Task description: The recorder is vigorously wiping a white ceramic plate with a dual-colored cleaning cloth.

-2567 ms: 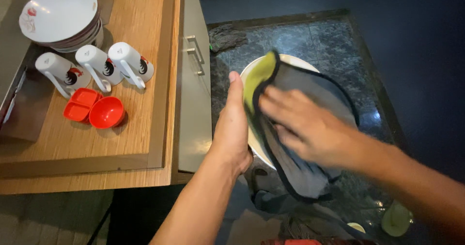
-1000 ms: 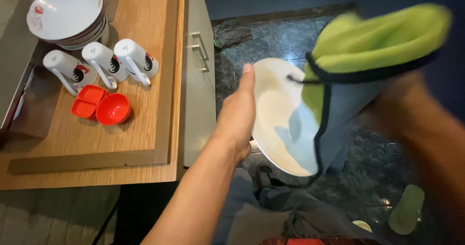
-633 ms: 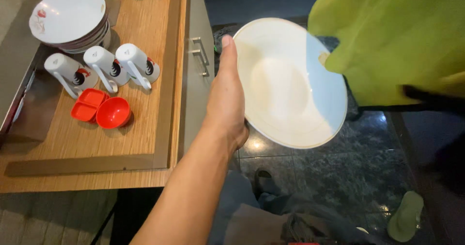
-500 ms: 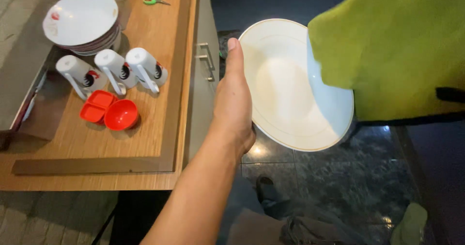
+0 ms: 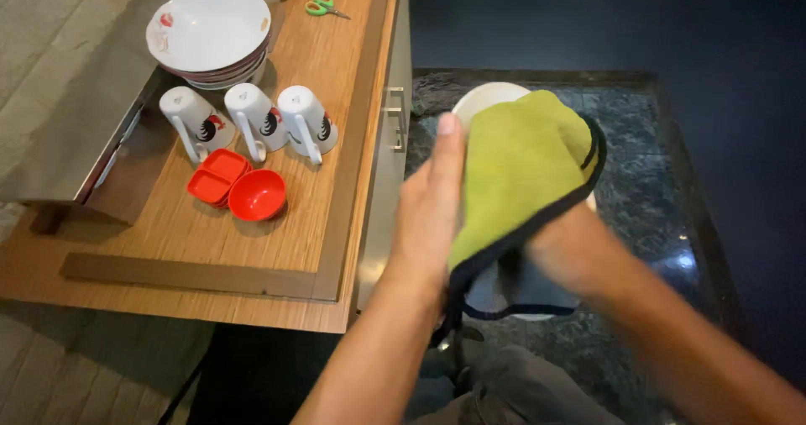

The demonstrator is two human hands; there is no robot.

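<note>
One white plate (image 5: 485, 99) held upright beside the wooden table (image 5: 327, 190), left hand (image 5: 430, 215) fingers closed on its rim. Right hand (image 5: 571, 253) mostly hidden, pressing green cloth (image 5: 520, 165) against it. Three mugs (image 5: 252, 123) upturned nearby.

Both forearms rise from the bottom edge of the view and converge near the centre. The left hand (image 5: 430, 215) stands upright, palm turned toward the right, its 4 fingers pressed together and pointing up and away, with 1 pale fingertip at the top. The wrist is straight, and the bare forearm slopes down to the lower left. The right hand (image 5: 564, 253) is mostly hidden, only its back and wrist showing, slightly blurred. Its bare forearm runs down to the lower right corner.
</note>
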